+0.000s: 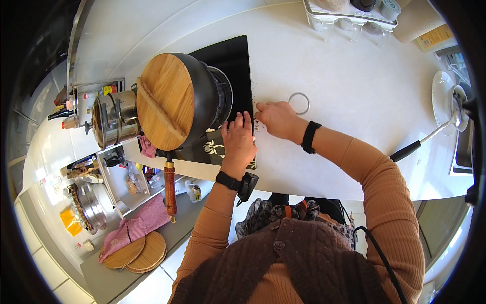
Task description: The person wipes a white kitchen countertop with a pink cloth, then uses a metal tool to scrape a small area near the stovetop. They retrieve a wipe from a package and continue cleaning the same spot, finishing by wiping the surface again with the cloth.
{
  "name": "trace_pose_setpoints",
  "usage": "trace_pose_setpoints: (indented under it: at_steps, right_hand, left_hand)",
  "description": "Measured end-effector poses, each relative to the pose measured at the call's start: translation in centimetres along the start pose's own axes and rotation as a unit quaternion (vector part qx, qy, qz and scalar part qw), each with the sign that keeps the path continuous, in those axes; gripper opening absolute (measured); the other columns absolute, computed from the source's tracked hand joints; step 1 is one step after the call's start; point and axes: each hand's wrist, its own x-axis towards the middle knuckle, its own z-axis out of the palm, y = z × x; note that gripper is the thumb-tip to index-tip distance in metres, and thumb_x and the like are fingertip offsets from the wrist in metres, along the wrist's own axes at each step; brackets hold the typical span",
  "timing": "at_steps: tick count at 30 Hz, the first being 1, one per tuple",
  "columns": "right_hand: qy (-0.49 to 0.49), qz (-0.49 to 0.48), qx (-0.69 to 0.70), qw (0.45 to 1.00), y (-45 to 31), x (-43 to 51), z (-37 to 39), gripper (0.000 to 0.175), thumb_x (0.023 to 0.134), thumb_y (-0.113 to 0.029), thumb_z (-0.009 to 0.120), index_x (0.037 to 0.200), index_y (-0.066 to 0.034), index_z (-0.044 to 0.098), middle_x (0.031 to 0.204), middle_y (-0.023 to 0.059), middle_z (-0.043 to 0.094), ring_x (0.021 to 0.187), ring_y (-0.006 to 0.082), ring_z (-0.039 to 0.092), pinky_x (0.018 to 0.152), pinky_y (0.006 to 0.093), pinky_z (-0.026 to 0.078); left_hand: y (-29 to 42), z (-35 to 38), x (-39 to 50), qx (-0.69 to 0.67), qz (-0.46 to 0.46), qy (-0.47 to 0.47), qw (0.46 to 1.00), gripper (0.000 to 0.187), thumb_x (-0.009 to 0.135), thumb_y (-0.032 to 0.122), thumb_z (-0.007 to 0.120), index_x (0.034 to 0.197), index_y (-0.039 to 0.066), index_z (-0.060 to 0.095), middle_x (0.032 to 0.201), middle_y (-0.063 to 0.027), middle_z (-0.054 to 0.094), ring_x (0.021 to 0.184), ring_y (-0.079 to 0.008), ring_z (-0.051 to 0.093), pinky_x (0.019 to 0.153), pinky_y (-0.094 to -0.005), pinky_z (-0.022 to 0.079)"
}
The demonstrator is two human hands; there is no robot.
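Note:
My left hand (240, 144) lies palm down at the right edge of a black glass gas hob (235, 64), its fingers a little apart. On the white countertop (341, 87) just right of that edge, my right hand (279, 119) is lowered with its fingers curled; whether anything is pinched in them is hidden. Brown crumbs (256, 124) are scattered along the hob's edge beside my right fingertips. A thin metal ring (299, 103) rests on the counter just behind my right hand. On the burner left of my hands stands a dark wok (199, 98) under a round wooden lid (167, 102).
The wok's wooden handle (170, 190) juts past the counter's front edge. A steel pot (114, 119) stands farther left, with a pink cloth (147, 146) nearby. On the right, a black-handled ladle (406, 151) reaches toward plates (442, 97). A white rack (351, 19) with glasses stands behind.

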Motion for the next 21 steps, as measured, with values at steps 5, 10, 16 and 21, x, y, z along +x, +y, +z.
trace_pose_setpoints:
  at_steps: [5, 10, 16, 21]
  right_hand:
    - [-0.008, -0.046, -0.025, 0.999, -0.1, -0.2, 0.2, 0.012, 0.078, -0.006, 0.061, 0.086, -0.0087, 0.069, 0.097, 0.0070, 0.061, 0.087, 0.0281, 0.064, 0.069, 0.0406, 0.050]
    - [-0.035, -0.013, 0.013, 0.999, 0.1, -0.3, 0.5, 0.018, 0.075, -0.001, 0.060, 0.089, -0.0088, 0.068, 0.095, 0.0066, 0.058, 0.090, 0.0269, 0.062, 0.071, 0.0402, 0.050]
    - [-0.049, -0.061, 0.001, 0.997, -0.8, -1.8, 1.1, 0.015, 0.078, -0.005, 0.060, 0.089, -0.0096, 0.069, 0.095, 0.0080, 0.061, 0.088, 0.0288, 0.064, 0.070, 0.0413, 0.052]
    - [0.015, 0.018, 0.002, 1.000, 1.6, 0.4, -0.1, 0.018, 0.080, -0.004, 0.057, 0.093, -0.0099, 0.068, 0.096, 0.0083, 0.062, 0.091, 0.0294, 0.064, 0.071, 0.0426, 0.053]
  left_hand:
    - [0.0, -0.1, 0.1, 0.002, -0.006, -0.013, 1.000, 0.073, 0.078, 0.013, 0.072, 0.142, 0.003, 0.040, 0.137, -0.0163, 0.047, 0.120, -0.0304, 0.049, 0.110, -0.0483, 0.025]
    - [0.2, -0.1, 0.0, 0.006, -0.005, -0.003, 1.000, 0.072, 0.076, 0.013, 0.073, 0.141, 0.000, 0.043, 0.137, -0.0165, 0.049, 0.118, -0.0285, 0.052, 0.111, -0.0483, 0.026]
    - [0.1, -0.4, 0.1, -0.011, -0.005, -0.010, 1.000, 0.072, 0.077, 0.012, 0.072, 0.141, 0.002, 0.042, 0.136, -0.0176, 0.049, 0.120, -0.0310, 0.050, 0.110, -0.0485, 0.026]
    - [-0.1, -0.1, 0.0, -0.007, -0.002, -0.002, 1.000, 0.074, 0.077, 0.012, 0.072, 0.142, 0.003, 0.040, 0.137, -0.0172, 0.048, 0.120, -0.0308, 0.050, 0.110, -0.0492, 0.026]
